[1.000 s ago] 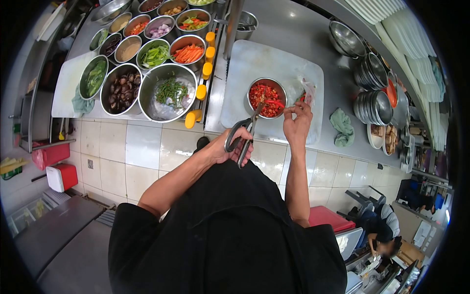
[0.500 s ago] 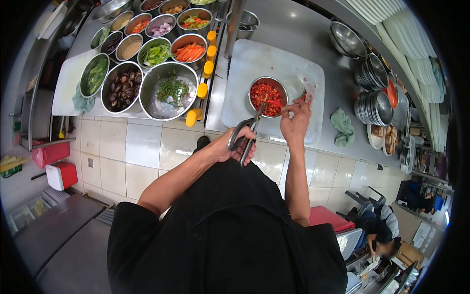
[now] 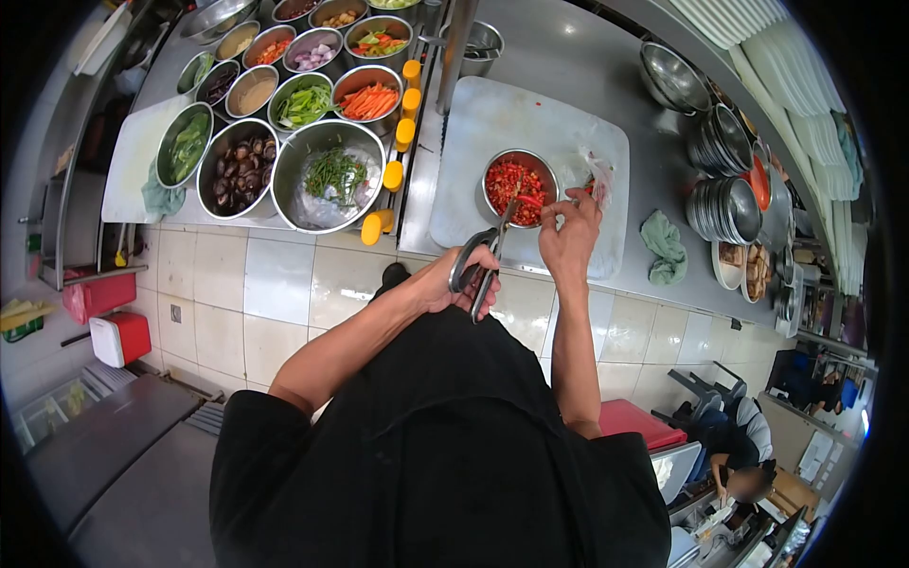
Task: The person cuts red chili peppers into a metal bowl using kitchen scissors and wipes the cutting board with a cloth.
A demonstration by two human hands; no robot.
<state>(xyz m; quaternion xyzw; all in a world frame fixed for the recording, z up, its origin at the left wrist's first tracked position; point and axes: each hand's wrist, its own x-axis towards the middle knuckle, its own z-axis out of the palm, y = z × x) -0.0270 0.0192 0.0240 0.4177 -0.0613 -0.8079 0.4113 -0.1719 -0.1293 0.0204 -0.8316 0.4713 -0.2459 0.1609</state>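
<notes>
Hands have drawn slightly closer together since a second ago. Left hand (image 3: 443, 286) grips scissors (image 3: 498, 240), handles short of the worktop's (image 3: 578, 59) near edge, long axis running away from the person, blades pointing into steel bowl (image 3: 521, 155) by cutting board's (image 3: 473, 123) near edge. Right hand (image 3: 570, 244) pinches red chilli (image 3: 530, 201), which points left toward blades.

Head view: from the head, forward and steeply down, very wide
Clothing (image 3: 445, 454): nearest, bottom centre
Left hand (image 3: 466, 282), right hand (image 3: 570, 239): farther, mid-frame
Counter (image 3: 568, 52): beyond, along the top
</notes>
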